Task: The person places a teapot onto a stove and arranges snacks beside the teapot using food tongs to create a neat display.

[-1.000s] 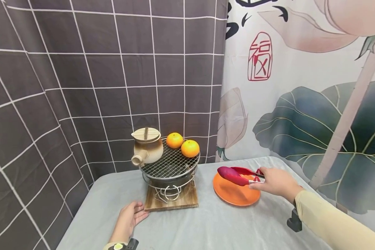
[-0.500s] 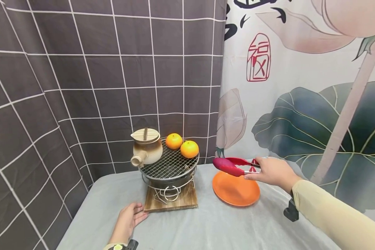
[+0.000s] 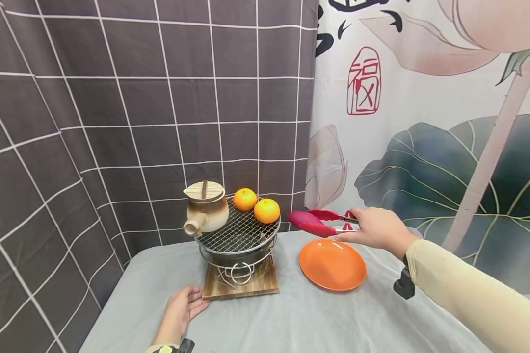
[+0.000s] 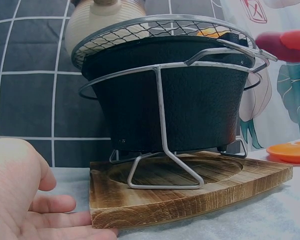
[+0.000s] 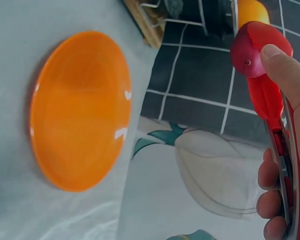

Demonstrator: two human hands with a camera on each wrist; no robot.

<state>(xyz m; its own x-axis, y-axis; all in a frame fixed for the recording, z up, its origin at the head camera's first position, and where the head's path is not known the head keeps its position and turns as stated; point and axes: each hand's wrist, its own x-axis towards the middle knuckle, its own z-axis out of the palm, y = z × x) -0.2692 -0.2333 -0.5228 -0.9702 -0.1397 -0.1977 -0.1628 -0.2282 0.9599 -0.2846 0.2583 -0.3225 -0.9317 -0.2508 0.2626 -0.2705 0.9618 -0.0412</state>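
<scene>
My right hand (image 3: pixel 380 228) grips a pair of red-tipped tongs (image 5: pixel 265 97) with metal arms. Pinched in their tips is a purple-red sweet potato (image 5: pixel 244 55), held in the air beyond the orange plate (image 3: pixel 333 264) and to the right of the round grill (image 3: pixel 238 235). My left hand (image 3: pixel 178 309) lies palm turned inward on the table, its fingers extended against the near left corner of the wooden board (image 4: pixel 140 212) under the grill. On the grill's mesh sit a clay pot (image 3: pixel 209 213) with a wooden lid and two oranges (image 3: pixel 267 211) (image 3: pixel 245 199).
A wire stand (image 4: pixel 162 115) carries the black grill bowl (image 4: pixel 190 105) on the board. Grey cloth (image 3: pixel 291 323) covers the table. Behind it hang a dark checked curtain (image 3: pixel 115 147) and a white curtain with a lotus print (image 3: pixel 402 147). The pot's handle (image 3: pixel 194 224) sticks out toward the front left.
My right hand has lifted the tongs and the sweet potato up and leftward, away from over the plate toward the grill. My left hand stays at the board's corner.
</scene>
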